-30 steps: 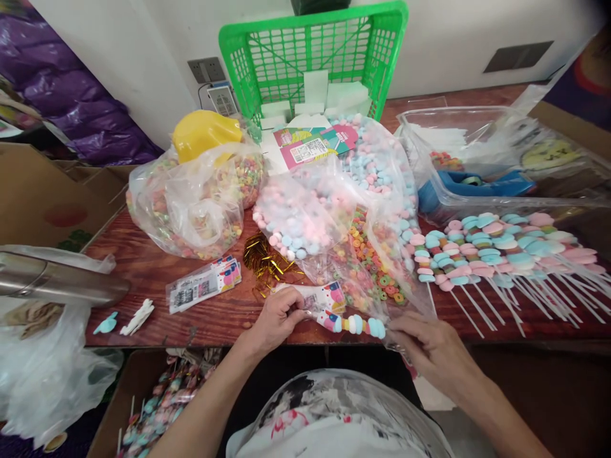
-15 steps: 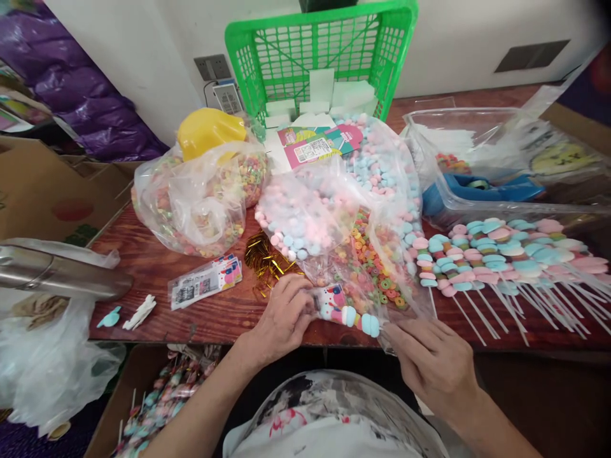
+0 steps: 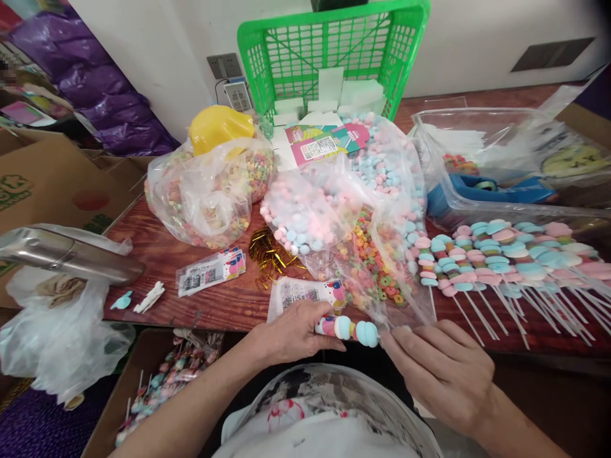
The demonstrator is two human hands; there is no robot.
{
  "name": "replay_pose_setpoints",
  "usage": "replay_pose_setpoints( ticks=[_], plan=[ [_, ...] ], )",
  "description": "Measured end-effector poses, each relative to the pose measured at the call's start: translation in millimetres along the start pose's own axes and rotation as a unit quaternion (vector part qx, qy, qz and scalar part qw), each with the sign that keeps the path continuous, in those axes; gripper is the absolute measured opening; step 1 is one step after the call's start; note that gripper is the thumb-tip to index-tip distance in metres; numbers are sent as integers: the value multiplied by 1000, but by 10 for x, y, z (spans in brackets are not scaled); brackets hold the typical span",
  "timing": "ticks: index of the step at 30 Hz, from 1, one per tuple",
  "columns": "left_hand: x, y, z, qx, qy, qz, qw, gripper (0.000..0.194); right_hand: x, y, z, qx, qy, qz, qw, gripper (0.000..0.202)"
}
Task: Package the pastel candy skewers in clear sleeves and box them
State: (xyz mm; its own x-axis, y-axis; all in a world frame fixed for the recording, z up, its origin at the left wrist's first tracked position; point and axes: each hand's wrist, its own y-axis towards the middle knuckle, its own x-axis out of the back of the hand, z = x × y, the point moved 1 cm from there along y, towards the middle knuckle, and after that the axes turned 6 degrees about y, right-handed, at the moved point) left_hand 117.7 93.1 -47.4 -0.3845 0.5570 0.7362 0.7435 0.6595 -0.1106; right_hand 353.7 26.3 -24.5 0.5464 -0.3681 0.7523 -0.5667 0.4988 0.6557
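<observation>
My left hand (image 3: 298,331) is closed around the left end of a marshmallow skewer (image 3: 358,331), with blue puffs and a yellow ring between white and blue ones. Printed clear wrapping shows at that end, close to my fingers. My right hand (image 3: 443,369) pinches at the right end of the skewer, where its stick or the bag's edge is mostly hidden by my fingers. Just behind my left hand lies a printed clear bag (image 3: 305,294). Further left are more printed bags (image 3: 210,272), beside gold twist ties (image 3: 272,254).
Bags of marshmallows (image 3: 305,216) and ring candy (image 3: 377,254) fill the middle. Finished skewers (image 3: 506,254) lie right, before a clear bin (image 3: 506,207). A green basket (image 3: 245,51) stands behind. Left are a steel flask (image 3: 95,261), clips (image 3: 149,297) and, below, a carton of skewers (image 3: 162,388).
My left hand has come down toward the table's front edge with the skewer, uncovering the printed bag behind it. My right hand has moved slightly lower and right. The view has shifted a little left.
</observation>
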Motion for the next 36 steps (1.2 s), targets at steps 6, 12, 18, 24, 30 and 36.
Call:
replay_pose_setpoints(
  ticks=[6, 12, 18, 24, 30, 36],
  plan=[
    [-5, -22, -41, 39, 71, 3, 997, 33, 39, 265, -119, 22, -38, 76, 996, 20],
    [21, 7, -84, 32, -22, 25, 999, 30, -80, 261, -41, 7, -30, 99, 995, 25],
    [80, -10, -15, 55, -205, 151, 965, 46, -61, 233, -142, 60, 22, 86, 994, 20],
    [-26, -65, -89, 75, -377, 243, 891, 61, 82, 301, -273, 87, 21, 109, 990, 14],
    [-108, -7, -82, 86, -335, 170, 923, 58, 133, 384, -112, 93, 23, 121, 988, 23],
    [13, 11, -160, 24, -210, 63, 975, 58, 152, 313, -12, 26, -4, 156, 987, 30]
  ],
)
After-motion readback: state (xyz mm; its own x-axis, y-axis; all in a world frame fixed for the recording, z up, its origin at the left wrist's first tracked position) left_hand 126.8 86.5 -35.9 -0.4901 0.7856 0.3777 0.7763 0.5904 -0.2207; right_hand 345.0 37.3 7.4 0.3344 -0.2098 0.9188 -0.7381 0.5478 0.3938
